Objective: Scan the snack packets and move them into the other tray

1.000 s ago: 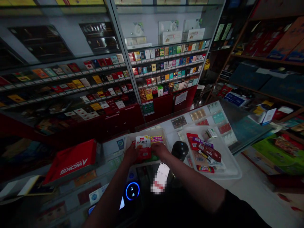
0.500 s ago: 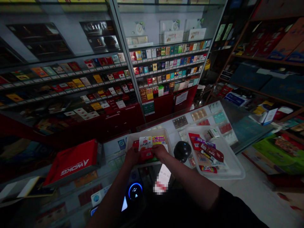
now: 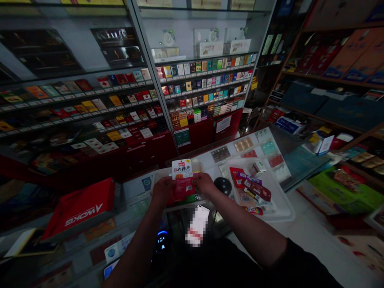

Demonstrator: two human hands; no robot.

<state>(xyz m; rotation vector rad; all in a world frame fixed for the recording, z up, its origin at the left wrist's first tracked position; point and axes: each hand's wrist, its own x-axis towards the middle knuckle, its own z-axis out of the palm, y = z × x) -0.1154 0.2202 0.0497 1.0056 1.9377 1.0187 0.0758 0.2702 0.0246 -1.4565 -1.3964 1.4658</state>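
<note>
A red-and-white snack packet (image 3: 181, 170) is held upright between my two hands, over a pale plastic tray (image 3: 159, 173). My left hand (image 3: 163, 191) closes on the packet's left edge, and my right hand (image 3: 204, 185) pinches its right edge. Other packets lie in the tray beneath, mostly hidden by my hands and the packet. Just right of my right hand stands a black rounded device (image 3: 222, 186). A lit phone (image 3: 198, 225) lies below, between my forearms.
A second white tray (image 3: 283, 213) with several snack packets sits to the right. On the left is a red box (image 3: 81, 206). A round device with a blue light (image 3: 162, 240) is near my left forearm. Shelves of small boxes (image 3: 207, 66) rise behind the glass counter.
The packet has been raised and tipped more upright, showing more of its front. Both hands still grip its sides. The view has shifted slightly to the right.
</note>
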